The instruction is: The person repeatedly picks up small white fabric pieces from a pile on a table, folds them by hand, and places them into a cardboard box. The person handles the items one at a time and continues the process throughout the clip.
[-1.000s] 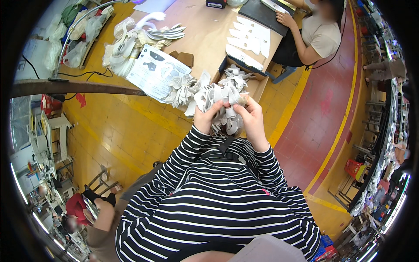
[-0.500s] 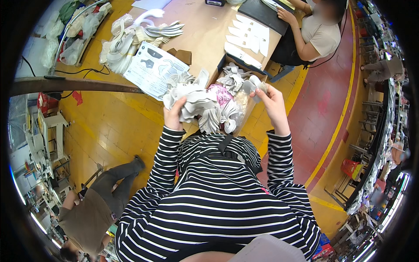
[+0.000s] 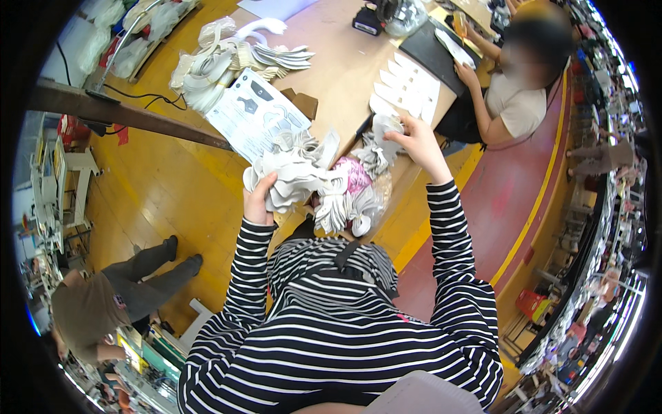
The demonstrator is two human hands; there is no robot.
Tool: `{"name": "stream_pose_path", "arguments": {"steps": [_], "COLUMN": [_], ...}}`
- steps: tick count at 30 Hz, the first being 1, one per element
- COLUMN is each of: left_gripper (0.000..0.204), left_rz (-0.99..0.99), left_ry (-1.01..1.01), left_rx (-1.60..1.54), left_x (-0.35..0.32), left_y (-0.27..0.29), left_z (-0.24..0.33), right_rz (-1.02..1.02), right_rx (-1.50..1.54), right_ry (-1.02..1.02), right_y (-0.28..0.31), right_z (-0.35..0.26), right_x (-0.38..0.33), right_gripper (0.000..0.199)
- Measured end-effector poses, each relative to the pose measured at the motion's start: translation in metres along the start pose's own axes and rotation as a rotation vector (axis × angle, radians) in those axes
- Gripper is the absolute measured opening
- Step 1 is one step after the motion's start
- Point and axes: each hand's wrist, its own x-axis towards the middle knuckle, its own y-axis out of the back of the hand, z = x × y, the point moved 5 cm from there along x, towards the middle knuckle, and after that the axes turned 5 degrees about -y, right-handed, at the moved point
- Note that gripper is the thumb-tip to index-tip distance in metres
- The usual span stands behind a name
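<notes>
My left hand (image 3: pixel 259 201) grips a thick bundle of pale grey cut pieces (image 3: pixel 293 178) at the near edge of the wooden table (image 3: pixel 341 65). My right hand (image 3: pixel 419 141) is stretched further out and pinches a single grey cut piece (image 3: pixel 386 130) above the table. Between the hands lies a heap of more grey pieces (image 3: pixel 348 207) on a pink patterned bag (image 3: pixel 357 181). Both my sleeves are black and white striped.
A printed pattern sheet (image 3: pixel 256 114) and stacks of white cut parts (image 3: pixel 217 58) lie on the table's left. A row of white pieces (image 3: pixel 407 86) lies beyond my right hand. A seated person (image 3: pixel 514 103) works at the far corner. Another person (image 3: pixel 103 303) crouches on the yellow floor at left.
My hands were together at my chest on one bundle. They have parted: the left one went out with the bundle, the right one reached further over the table with a single piece.
</notes>
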Motion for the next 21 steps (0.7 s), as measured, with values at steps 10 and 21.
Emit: {"name": "stream_pose_path", "arguments": {"steps": [10,21], "left_gripper": [0.048,0.052], "left_rz": [0.083,0.104], "left_ry": [0.121,0.195], "left_rx": [-0.166,-0.111], "left_x": [0.012,0.043], "left_y": [0.005,0.008], "left_z": [-0.023,-0.034], "right_rz": [0.475,-0.074], "right_rx": [-0.295,-0.934], "right_ry": [0.438,0.218], "right_y": [-0.075,-0.217], "right_z": [-0.017,0.093], "right_x": [0.166,0.160], "right_gripper": [0.012,0.018]}}
